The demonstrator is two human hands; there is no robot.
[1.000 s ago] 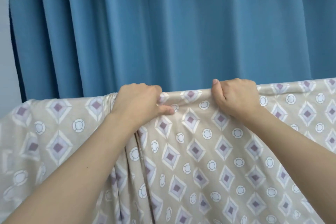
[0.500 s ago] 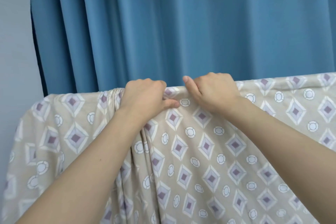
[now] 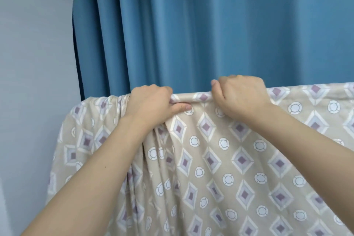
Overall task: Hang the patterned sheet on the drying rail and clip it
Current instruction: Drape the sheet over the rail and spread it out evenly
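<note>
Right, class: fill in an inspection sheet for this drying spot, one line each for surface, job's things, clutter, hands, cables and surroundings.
Surface: rail hidden under the draped cloth; not seen directly.
Job's things: patterned sheet hangs over the top edge, bunched into folds below the left hand; no clips seen.
Clutter: nothing seen.
Hands: left hand and right hand each grip the sheet's top fold, fingers curled over it, with a short stretch of fold between them.
Cables: nothing seen.
Surroundings: blue curtain behind; pale wall on the left.

Left hand (image 3: 153, 104) curled gripping, right hand (image 3: 240, 96) curled gripping
</note>
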